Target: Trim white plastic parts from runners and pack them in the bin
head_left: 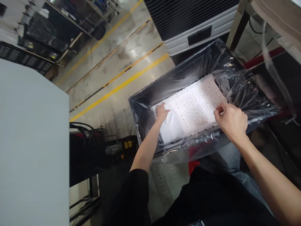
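A black bin (150,103) lined with a clear plastic bag (237,84) stands in front of me. Inside lies a white gridded sheet of small parts (197,103) on top of a plain white sheet (171,130). My left hand (162,112) reaches into the bin with its fingers curled at the left edge of the sheets, next to a small white piece (168,117). My right hand (231,121) pinches the near right edge of the gridded sheet with bent fingers.
A grey cabinet (33,147) fills the left side. A white and black slatted machine (192,25) stands beyond the bin. Yellow lines (122,84) cross the shiny floor. Black stacked trays (25,56) sit at far left. Dark equipment with cables (101,150) lies below.
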`<state>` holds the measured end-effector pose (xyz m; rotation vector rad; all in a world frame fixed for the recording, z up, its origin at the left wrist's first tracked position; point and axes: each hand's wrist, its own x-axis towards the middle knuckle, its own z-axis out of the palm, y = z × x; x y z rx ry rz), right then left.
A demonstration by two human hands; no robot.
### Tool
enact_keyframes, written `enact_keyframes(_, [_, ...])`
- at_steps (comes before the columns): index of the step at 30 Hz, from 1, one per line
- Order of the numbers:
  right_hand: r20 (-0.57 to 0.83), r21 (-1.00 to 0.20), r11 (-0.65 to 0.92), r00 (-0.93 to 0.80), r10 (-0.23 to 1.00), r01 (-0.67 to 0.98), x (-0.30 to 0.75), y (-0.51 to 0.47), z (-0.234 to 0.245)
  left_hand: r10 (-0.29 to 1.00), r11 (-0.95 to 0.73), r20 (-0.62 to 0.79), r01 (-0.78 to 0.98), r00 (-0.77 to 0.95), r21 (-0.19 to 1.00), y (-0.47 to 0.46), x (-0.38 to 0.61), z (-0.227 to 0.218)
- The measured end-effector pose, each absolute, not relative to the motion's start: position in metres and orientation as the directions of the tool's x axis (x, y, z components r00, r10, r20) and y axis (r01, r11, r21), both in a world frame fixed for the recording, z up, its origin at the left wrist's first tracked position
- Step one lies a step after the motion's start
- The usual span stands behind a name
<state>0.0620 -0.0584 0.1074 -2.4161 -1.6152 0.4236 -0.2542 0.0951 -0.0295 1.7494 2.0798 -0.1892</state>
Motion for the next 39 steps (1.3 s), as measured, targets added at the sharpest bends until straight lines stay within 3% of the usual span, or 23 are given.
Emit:
enact_keyframes(13, [-0.118,-0.311,-0.399,0.381,0.917,0.863,0.061,-0.059,0.105,0.974,0.156,-0.222,0.837,-0.042,0.525,0.128,-0.22,-0.054])
enact_keyframes(18, [-0.12,-0.315,-0.398,0.38,0.917,0.862,0.061,-0.059,0.105,0.985,0.135,-0.167,0.779,-0.039,0.612,0.13,-0.212,-0.065])
enact_keyframes(28, [-0.117,-0.311,-0.389,0.371,0.921,0.867,0.062,-0.059,0.104,0.996,0.084,-0.063,0.805,-0.058,0.587,0.13,-0.226,-0.081])
enact_keyframes(39, [-0.13,-0.319,-0.397,0.375,0.918,0.86,0.061,-0.058,0.106,0.994,0.041,-0.108,0.896,0.008,0.443,0.126,-0.225,-0.072])
